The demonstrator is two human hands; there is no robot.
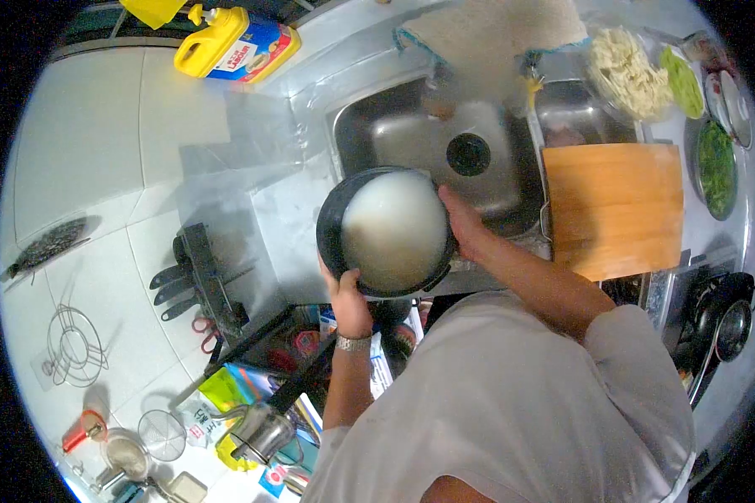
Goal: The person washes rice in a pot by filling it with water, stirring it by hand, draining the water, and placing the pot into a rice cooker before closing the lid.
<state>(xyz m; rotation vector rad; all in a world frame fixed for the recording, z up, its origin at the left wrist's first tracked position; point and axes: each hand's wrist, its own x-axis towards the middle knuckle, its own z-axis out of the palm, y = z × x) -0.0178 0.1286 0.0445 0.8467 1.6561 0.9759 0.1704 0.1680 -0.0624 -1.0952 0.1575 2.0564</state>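
Observation:
A dark round pot (331, 214) is held between both my hands over the near edge of the steel sink (377, 134). Cloudy whitish water (394, 226) fills much of it, with a brownish patch lower down. My left hand (348, 303) grips the pot's lower left rim, thumb on top, a metal watch on the wrist. Against the right side of the pot, my right hand (463, 226) is closed on its edge; some of its fingers are hidden beneath. Behind the pot, the sink's round drain (468, 154) shows.
A wooden cutting board (617, 210) lies right of the sink, near a bowl of pale torn pieces (627, 71) and a dish of greens (716, 168). Left are a knife rack (201, 277) and a yellow detergent jug (236, 50). A cloth (495, 29) hangs behind the sink.

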